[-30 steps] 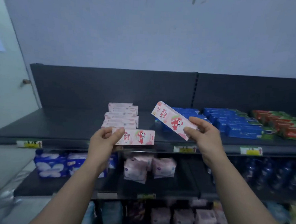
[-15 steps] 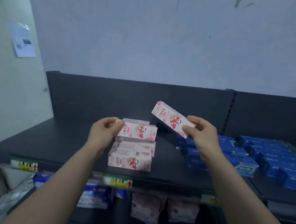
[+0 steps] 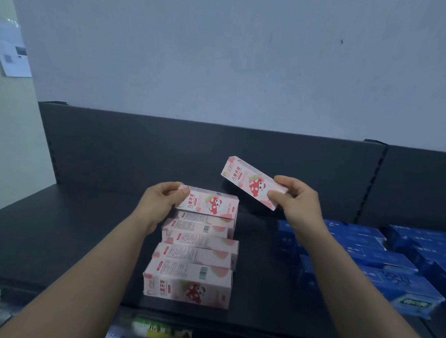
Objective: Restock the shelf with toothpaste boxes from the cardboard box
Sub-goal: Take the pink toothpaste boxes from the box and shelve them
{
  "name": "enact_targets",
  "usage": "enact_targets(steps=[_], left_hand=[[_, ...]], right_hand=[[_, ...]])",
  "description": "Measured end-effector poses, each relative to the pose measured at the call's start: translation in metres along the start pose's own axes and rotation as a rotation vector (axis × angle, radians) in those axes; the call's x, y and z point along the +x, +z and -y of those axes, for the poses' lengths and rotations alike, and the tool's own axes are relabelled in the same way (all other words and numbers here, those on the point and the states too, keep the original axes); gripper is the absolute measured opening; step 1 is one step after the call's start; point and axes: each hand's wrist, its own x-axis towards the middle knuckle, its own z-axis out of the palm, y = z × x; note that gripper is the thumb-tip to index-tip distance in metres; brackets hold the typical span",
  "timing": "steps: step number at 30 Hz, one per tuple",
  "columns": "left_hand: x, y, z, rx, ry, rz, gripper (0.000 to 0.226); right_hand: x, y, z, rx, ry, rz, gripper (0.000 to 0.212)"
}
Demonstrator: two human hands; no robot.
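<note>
A row of pink toothpaste boxes (image 3: pixel 194 255) runs front to back on the dark top shelf (image 3: pixel 58 237). My left hand (image 3: pixel 160 204) grips the left end of a pink box (image 3: pixel 209 205) held level at the far end of that row, just above it. My right hand (image 3: pixel 296 201) pinches the lower right end of a second pink box (image 3: pixel 249 182), tilted up to the left in the air above the shelf. The cardboard box is out of view.
Blue toothpaste boxes (image 3: pixel 382 265) lie in rows on the shelf to the right. A dark back panel (image 3: pixel 192 146) stands behind the shelf. Price labels (image 3: pixel 161 331) line the front edge. A paper sheet (image 3: pixel 11 51) hangs on the left wall.
The view has drawn closer to the top shelf. My left hand has carried its pink box forward to the far end of the row. My right hand keeps its box raised.
</note>
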Motion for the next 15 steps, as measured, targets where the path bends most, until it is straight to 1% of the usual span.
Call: enact_targets(steps=[8,15], left_hand=[[0.032,-0.009,0.013,0.020,-0.057,0.123,0.038],[0.042,-0.019,0.018,0.094,-0.029,0.206,0.039]], right_hand=[[0.015,0.018,-0.007,-0.021,0.026,-0.059,0.037],[0.022,0.033,-0.004,-0.025,0.033,-0.056,0.039]])
